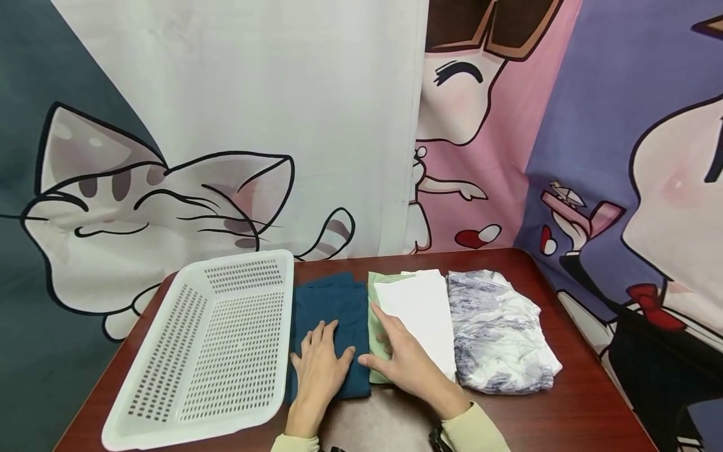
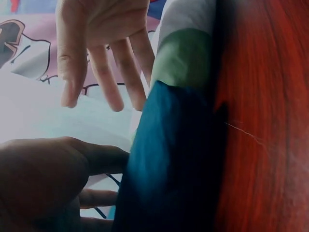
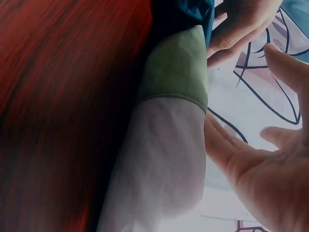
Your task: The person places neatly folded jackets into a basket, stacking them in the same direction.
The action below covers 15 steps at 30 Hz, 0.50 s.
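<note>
My left hand (image 1: pixel 322 367) rests on a dark blue folded cloth (image 1: pixel 327 298), fingers spread and pressing lightly on its top. Beside it lies a light green folded cloth (image 1: pixel 373 292), partly covered by a white folded cloth (image 1: pixel 420 307). Over these two is my right hand (image 1: pixel 403 358), with straight fingers and the thumb apart, gripping nothing. In the right wrist view its little-finger side is right at the edge of the white cloth (image 3: pixel 159 154). The left wrist view shows the blue cloth (image 2: pixel 159 145) under my left hand (image 2: pixel 48 179).
A white perforated plastic basket (image 1: pixel 285 351) with nothing in it stands at the left of the reddish-brown table (image 1: pixel 587 408). On the right lies a folded white and grey-blue patterned cloth (image 1: pixel 497 339). Behind the table hangs a cartoon-printed curtain (image 1: pixel 350 125).
</note>
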Available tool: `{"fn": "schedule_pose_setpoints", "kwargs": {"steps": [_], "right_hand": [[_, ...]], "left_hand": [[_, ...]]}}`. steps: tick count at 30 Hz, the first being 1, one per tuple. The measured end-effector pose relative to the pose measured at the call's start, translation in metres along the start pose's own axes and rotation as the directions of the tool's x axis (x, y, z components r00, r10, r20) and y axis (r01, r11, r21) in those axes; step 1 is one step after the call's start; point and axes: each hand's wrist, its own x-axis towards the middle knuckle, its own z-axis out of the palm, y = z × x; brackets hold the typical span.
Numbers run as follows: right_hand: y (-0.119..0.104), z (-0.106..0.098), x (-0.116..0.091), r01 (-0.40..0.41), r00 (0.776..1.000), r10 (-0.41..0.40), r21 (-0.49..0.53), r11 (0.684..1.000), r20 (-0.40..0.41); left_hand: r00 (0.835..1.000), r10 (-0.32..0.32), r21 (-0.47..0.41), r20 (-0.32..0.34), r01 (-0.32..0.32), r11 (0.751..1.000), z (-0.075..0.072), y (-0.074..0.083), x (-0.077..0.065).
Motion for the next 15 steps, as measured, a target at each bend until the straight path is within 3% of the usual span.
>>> {"fn": "schedule_pose_setpoints", "kwargs": {"steps": [4,8,11,15], "right_hand": [[0.002,-0.001,-0.001,-0.031,0.999,0.031,-0.046,0.998,0.014],[0.006,-0.003,-0.004,-0.067,0.998,0.067,-0.081,0.994,0.000],[0.009,-0.004,-0.006,-0.078,0.997,0.074,-0.113,0.991,-0.036],[0.013,-0.003,-0.007,-0.058,0.996,0.048,-0.132,0.990,-0.074]], "left_hand": [[0.997,0.057,-0.026,-0.048,-0.058,0.998,0.001,-0.004,-0.003],[0.984,0.086,-0.063,-0.157,-0.097,0.993,0.004,-0.007,-0.006],[0.977,0.047,-0.103,-0.206,-0.070,0.992,0.007,-0.009,-0.008],[0.985,-0.053,-0.143,-0.166,0.029,0.989,0.007,-0.010,-0.008]]}}
